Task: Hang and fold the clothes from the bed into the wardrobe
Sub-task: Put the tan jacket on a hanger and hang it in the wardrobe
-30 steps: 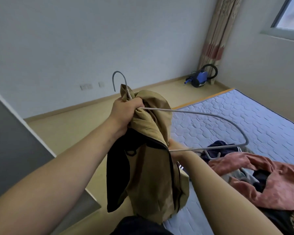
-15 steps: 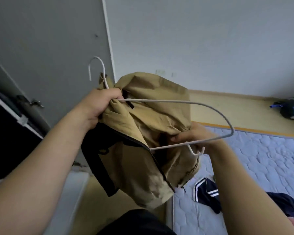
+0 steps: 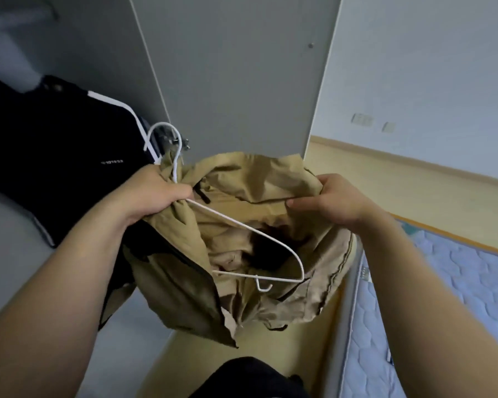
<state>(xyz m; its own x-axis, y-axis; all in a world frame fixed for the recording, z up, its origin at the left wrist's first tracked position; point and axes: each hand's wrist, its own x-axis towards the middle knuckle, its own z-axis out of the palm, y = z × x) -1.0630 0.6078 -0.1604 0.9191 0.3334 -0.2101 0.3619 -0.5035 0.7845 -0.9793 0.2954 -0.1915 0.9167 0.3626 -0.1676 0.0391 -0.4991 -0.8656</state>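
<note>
A tan jacket [image 3: 256,179] with a dark lining hangs bunched in front of me. My left hand [image 3: 156,193] grips its collar together with the neck of a white wire hanger [image 3: 270,239], whose hook points up and whose right end lies inside the jacket. My right hand [image 3: 328,199] pinches the jacket's upper edge on the right and holds it open. Behind them stands the grey wardrobe [image 3: 230,81], door open, with a black garment [image 3: 55,145] with white stripes hanging inside at left.
The bed's blue quilted mattress [image 3: 431,297] lies at lower right, its edge close to my right forearm. Pale wooden floor [image 3: 414,179] runs to a white wall with sockets. My dark trousers show at the bottom.
My view has swung left from the bed to the wardrobe. My right hand left the hanger's lower bar and moved up to the jacket's edge; the hanger's right end now sits inside the jacket.
</note>
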